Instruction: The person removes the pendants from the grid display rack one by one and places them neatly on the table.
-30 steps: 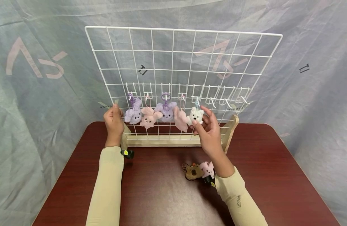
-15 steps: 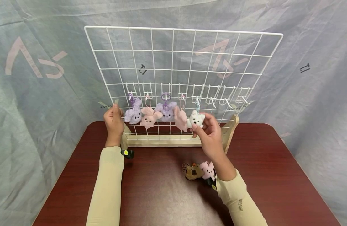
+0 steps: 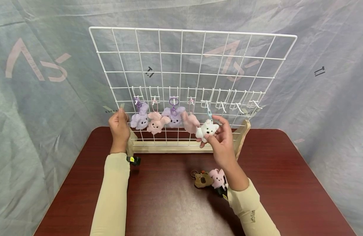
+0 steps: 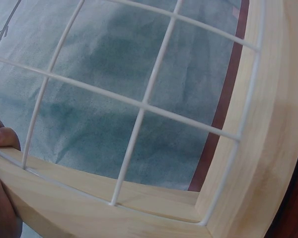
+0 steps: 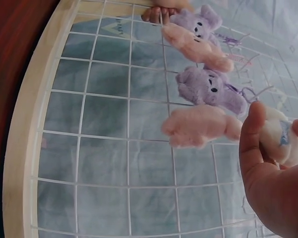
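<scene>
My right hand pinches a small white plush bear keychain between thumb and fingers, in front of the white wire grid. Its light-blue clasp is at the tip of a white hook; whether it is looped over it I cannot tell. In the right wrist view, thumb and fingers partly cover the bear. My left hand grips the left side of the display; in the left wrist view its fingers wrap the wooden frame.
Two purple plush keychains and two pink ones hang on hooks left of the bear. Bare hooks line the right. On the table lie a brown bear keychain and a pink plush, near my right wrist.
The white bear has moved down and slightly right with my right hand, and its clasp now shows more fully. The neighbouring pink plush has swung a little. My left hand stays in place.
</scene>
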The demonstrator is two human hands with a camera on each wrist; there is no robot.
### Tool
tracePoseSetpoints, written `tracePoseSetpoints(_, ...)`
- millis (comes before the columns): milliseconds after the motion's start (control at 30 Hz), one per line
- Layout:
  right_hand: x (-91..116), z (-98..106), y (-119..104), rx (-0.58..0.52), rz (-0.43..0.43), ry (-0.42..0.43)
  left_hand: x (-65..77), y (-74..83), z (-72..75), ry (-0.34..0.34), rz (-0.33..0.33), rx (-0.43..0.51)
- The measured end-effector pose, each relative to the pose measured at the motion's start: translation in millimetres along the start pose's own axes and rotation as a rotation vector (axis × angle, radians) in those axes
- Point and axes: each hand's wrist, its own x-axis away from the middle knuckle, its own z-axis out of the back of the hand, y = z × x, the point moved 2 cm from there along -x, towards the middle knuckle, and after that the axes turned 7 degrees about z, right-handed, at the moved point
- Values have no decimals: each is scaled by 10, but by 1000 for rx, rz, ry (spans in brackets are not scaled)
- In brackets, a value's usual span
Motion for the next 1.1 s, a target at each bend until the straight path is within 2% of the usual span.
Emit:
tracePoseSetpoints(267,-3,-16,-67,19,84,-66,2,0,3,-8,-8,-6)
tracePoseSetpoints(467,2,-35,-90,26,85,-91,-5,1,4,-6,-8,5)
tracePoseSetpoints(567,7,-36,-81,60,21,-110,-4,4,5,-7,-7,6)
tracePoseSetpoints(667,15,-43,-70,176,-91,-158,0,12,5,-9,-6,4)
tracePoseSetpoints(833,32,-58,-42,417,-290,-362,3,22,5,-15,-10,-4)
tracePoseSetpoints(967,43,-66,-11,527,-330,-512,10,25,-1,-20,-5,3)
tracePoseSetpoints(1100,81,-70,41,545,-358,-640,8,30,-7,-18,1,5)
